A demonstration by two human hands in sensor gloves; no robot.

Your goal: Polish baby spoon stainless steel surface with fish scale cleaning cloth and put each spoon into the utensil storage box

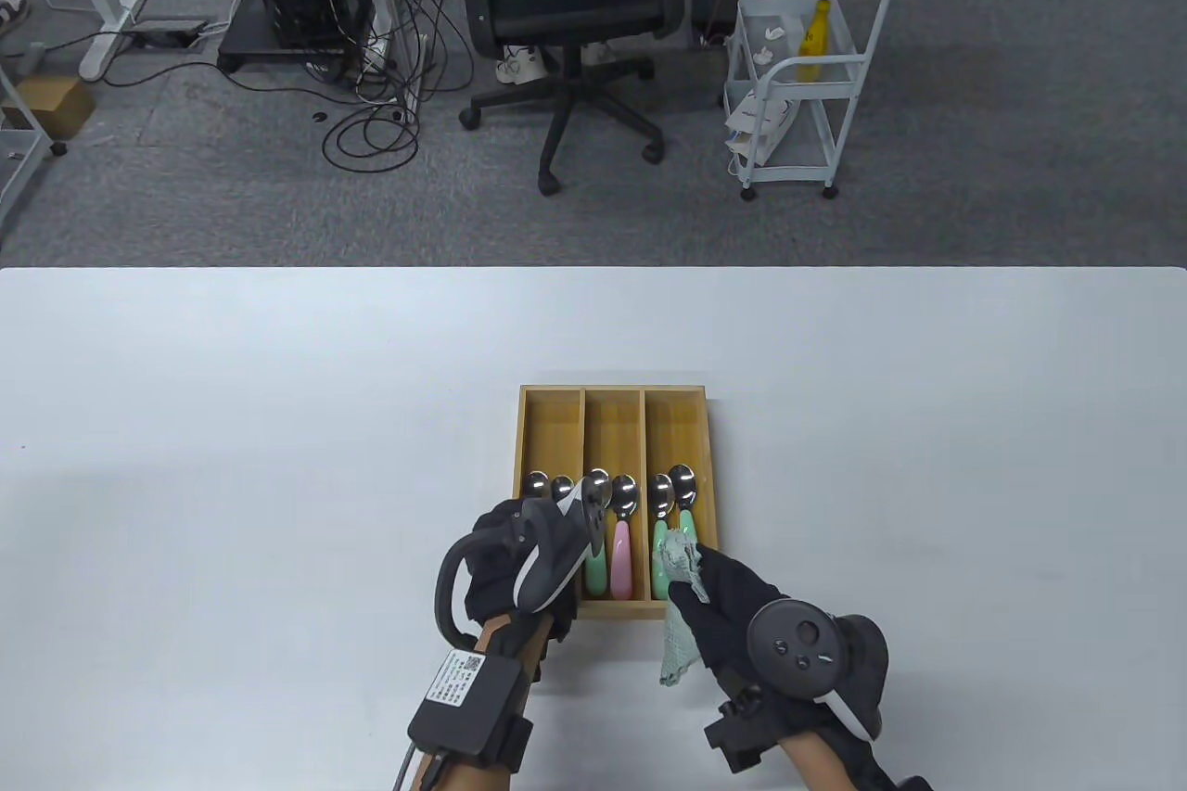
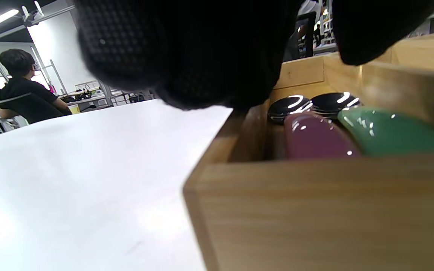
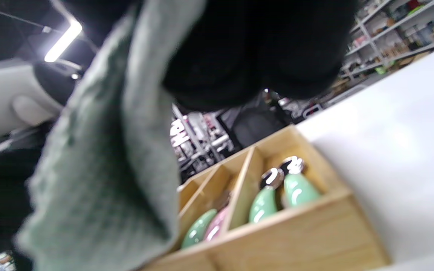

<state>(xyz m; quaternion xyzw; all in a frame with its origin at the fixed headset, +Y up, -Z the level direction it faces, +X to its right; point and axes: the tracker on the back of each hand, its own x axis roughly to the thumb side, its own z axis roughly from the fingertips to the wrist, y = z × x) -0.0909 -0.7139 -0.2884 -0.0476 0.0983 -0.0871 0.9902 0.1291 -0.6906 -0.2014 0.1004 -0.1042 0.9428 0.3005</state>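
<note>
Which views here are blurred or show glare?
Table view: sharp, evenly lit, glints on the steel spoon bowls. Left wrist view: wooden storage box soft up close. Right wrist view: blurred throughout, green cleaning cloth smeared, ceiling light flaring.

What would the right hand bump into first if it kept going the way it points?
Probably the green-handled spoons in the right compartment of the wooden box; the right hand points there, though its height is unclear.

Bright even light; right wrist view blurred.
</note>
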